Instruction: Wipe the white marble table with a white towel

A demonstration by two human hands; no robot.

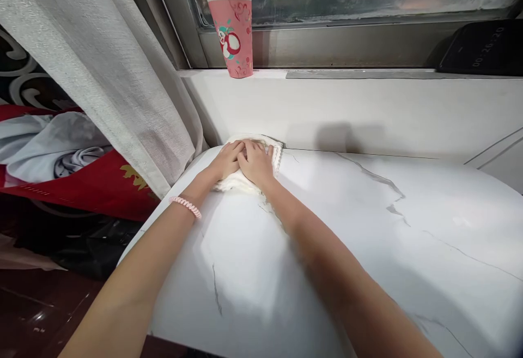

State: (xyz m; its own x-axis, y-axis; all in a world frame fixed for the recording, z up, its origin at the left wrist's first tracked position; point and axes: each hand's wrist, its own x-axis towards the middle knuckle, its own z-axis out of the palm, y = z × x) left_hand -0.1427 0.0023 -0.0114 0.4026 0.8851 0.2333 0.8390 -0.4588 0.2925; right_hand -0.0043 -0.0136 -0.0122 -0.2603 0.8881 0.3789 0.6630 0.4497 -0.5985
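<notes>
A white knitted-looking cloth (241, 182) lies on the white marble-patterned table (245, 260), close to the wall at the table's back left. My left hand (227, 161) presses down on the cloth, its fingers bent over it and meeting those of the other hand. Beside it, my right hand (257, 163) also grips the cloth, with its knuckles bent and its fingertips partly hidden. The cloth shows around both hands, its thick edge folded up on the right. A pink coiled band (186, 206) circles my left wrist.
On the window ledge stand a pink paper cup (231, 31) with a red straw and, far right, a dark phone (486, 47) showing a timer. A pale curtain (122, 64) hangs at the left. Behind it a red bag (118, 183) holds pale fabric.
</notes>
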